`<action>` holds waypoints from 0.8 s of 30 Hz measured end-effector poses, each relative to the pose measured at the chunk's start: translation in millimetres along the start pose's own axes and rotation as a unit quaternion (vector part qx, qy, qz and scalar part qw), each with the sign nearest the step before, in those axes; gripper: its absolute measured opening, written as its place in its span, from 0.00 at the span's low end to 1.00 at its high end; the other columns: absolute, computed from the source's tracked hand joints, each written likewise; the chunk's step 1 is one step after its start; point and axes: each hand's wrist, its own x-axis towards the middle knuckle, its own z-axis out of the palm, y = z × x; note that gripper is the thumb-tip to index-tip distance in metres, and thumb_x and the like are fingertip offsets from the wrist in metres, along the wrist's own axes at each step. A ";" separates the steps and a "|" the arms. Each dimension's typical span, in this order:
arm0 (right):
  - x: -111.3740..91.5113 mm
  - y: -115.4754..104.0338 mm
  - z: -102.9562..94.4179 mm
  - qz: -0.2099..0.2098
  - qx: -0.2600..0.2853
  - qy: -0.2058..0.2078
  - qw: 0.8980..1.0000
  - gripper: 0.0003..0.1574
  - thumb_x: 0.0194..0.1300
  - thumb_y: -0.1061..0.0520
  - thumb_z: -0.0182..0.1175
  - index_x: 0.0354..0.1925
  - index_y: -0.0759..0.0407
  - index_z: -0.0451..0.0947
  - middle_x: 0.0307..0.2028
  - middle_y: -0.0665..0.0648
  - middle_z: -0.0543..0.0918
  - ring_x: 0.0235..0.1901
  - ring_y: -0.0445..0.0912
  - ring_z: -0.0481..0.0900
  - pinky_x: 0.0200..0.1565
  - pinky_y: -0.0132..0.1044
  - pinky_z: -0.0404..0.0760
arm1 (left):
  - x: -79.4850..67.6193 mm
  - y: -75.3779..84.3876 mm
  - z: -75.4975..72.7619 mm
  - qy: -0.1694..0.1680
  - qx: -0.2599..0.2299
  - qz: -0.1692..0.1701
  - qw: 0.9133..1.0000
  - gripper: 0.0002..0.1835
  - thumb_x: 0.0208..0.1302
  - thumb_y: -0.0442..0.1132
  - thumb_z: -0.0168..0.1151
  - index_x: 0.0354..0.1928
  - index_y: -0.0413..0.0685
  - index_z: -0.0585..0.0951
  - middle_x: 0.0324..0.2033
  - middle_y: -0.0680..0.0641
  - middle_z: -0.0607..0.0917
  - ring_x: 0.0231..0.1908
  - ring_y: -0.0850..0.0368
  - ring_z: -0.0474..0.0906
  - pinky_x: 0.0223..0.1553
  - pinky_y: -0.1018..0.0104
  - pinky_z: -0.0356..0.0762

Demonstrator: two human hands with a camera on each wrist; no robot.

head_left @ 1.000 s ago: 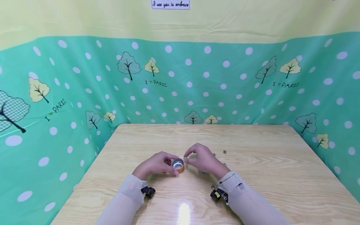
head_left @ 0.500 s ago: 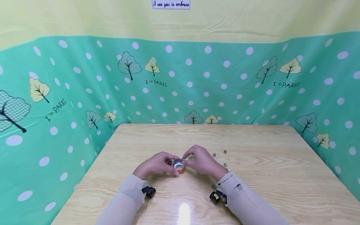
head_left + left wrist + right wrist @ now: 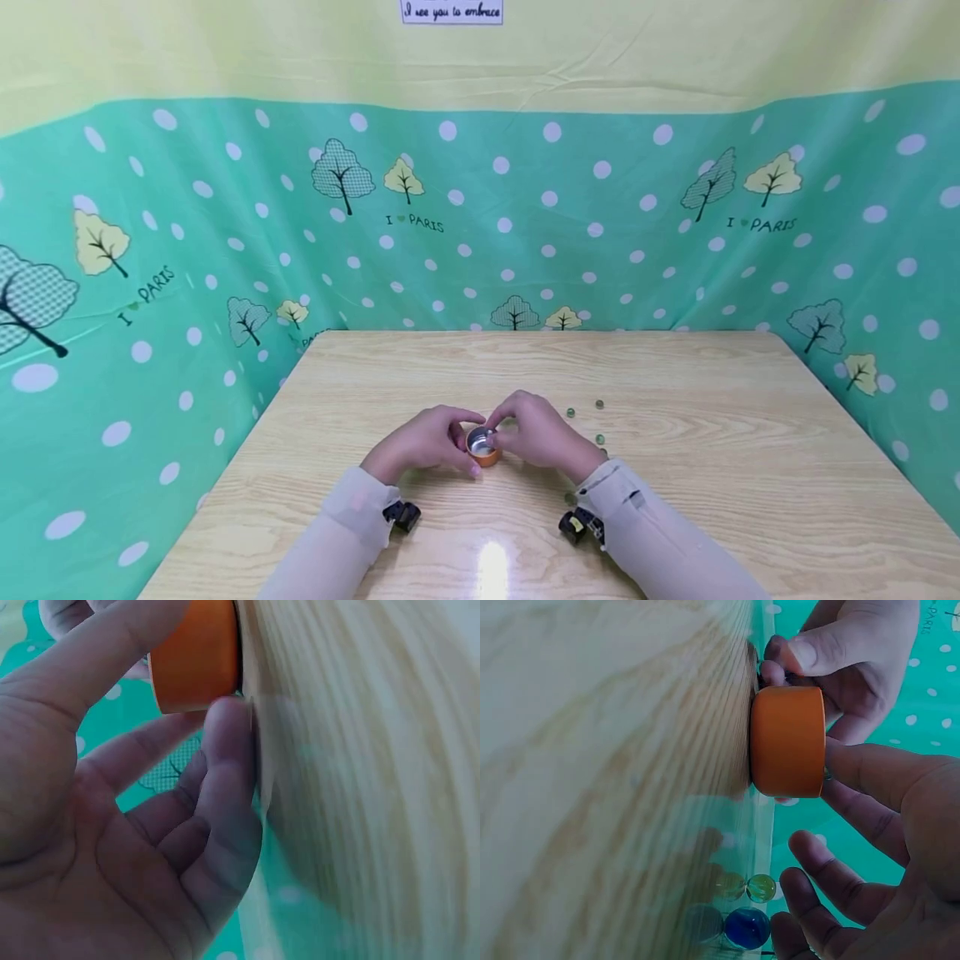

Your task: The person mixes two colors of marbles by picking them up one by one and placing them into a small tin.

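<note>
A small orange cup (image 3: 486, 459) with a silvery inside stands upright on the wooden table. My left hand (image 3: 423, 440) curls its thumb and fingers round the cup's left side; in the left wrist view the thumb crosses the orange wall. From the right, my right hand (image 3: 536, 429) reaches in with thumb and forefinger over the rim. Those fingertips pinch a small greenish marble (image 3: 828, 774), mostly hidden behind the thumb in the right wrist view. Below them in that view lie a blue marble (image 3: 747, 928) and a yellow-green marble (image 3: 761, 888).
Several glass marbles lie right of the right hand, among them a far marble (image 3: 599, 404) and a green marble (image 3: 600, 439). Another marble (image 3: 570, 499) sits beside the right wrist. A green dotted curtain (image 3: 637, 217) hangs behind the table (image 3: 375, 358).
My right hand has moved left, bringing its pinched marble from beside the cup to over its rim. The left hand and cup have shifted slightly right and nearer.
</note>
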 end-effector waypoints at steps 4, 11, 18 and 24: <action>0.5 1.4 -1.2 -0.001 -0.006 -0.002 1.000 0.08 0.60 0.55 0.75 0.40 0.49 0.91 0.45 0.50 0.83 0.51 0.53 0.81 0.54 0.50 0.79 | 1.8 2.0 2.1 0.005 -0.039 -0.017 0.999 0.38 0.47 0.43 0.86 0.64 0.61 0.83 0.34 0.44 0.84 0.24 0.57 0.76 0.24 0.64 0.75; 0.1 1.8 -3.5 -0.001 -0.008 -0.004 1.000 0.08 0.58 0.55 0.76 0.39 0.48 0.91 0.45 0.48 0.83 0.51 0.52 0.81 0.56 0.51 0.79 | 4.5 -1.2 5.0 0.014 -0.044 -0.009 0.999 0.31 0.52 0.43 0.83 0.60 0.65 0.86 0.34 0.46 0.86 0.29 0.57 0.78 0.30 0.65 0.79; 0.5 3.3 -3.1 0.002 -0.009 -0.009 1.000 0.09 0.59 0.55 0.76 0.40 0.49 0.91 0.45 0.49 0.83 0.51 0.52 0.81 0.56 0.51 0.79 | 5.8 -3.9 4.8 0.011 -0.054 -0.008 0.998 0.31 0.53 0.42 0.83 0.61 0.63 0.86 0.32 0.44 0.85 0.29 0.57 0.77 0.29 0.66 0.77; -1.2 1.7 -9.3 0.012 -0.018 -0.002 1.000 0.09 0.61 0.54 0.75 0.42 0.47 0.91 0.47 0.49 0.83 0.54 0.52 0.81 0.58 0.52 0.79 | 5.5 -3.4 4.7 0.009 -0.053 -0.008 0.998 0.31 0.53 0.41 0.83 0.62 0.60 0.85 0.33 0.44 0.86 0.29 0.58 0.78 0.30 0.65 0.78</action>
